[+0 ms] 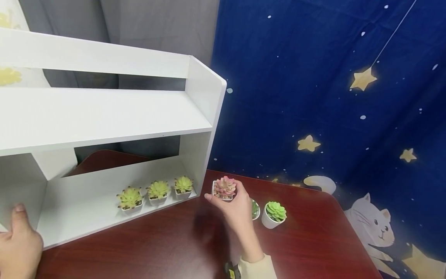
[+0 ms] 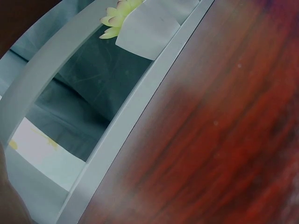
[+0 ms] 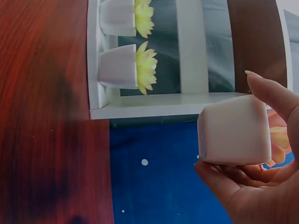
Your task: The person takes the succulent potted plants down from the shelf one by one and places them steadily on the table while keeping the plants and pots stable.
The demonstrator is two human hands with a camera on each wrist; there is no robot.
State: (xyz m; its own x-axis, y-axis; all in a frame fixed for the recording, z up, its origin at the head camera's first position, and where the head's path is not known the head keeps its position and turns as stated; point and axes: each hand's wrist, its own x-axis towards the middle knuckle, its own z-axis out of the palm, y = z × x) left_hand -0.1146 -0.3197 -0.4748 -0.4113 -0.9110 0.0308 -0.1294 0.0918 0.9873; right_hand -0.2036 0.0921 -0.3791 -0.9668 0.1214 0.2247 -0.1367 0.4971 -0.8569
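Note:
My right hand (image 1: pixel 237 211) pinches a small square white pot with a pink succulent (image 1: pixel 225 186) between thumb and fingers. It holds this pot over the table, just right of the white shelf unit (image 1: pixel 167 110). In the right wrist view, the side of the white pot (image 3: pixel 236 133) faces the camera, and its pink leaves are partly behind the fingers. At the far left, my left hand (image 1: pixel 21 248) grips the shelf's upright divider, thumb against its inner face, other fingers hidden. Three yellow-green potted succulents (image 1: pixel 158 190) stand in a row along the lower shelf's right part.
Beyond my right wrist, a bright green succulent in a round white pot (image 1: pixel 274 214) stands on the dark red table (image 1: pixel 313 236). Another green potted plant (image 1: pixel 256 209) is partly hidden behind that hand. A blue star-patterned curtain (image 1: pixel 331 42) hangs behind the table.

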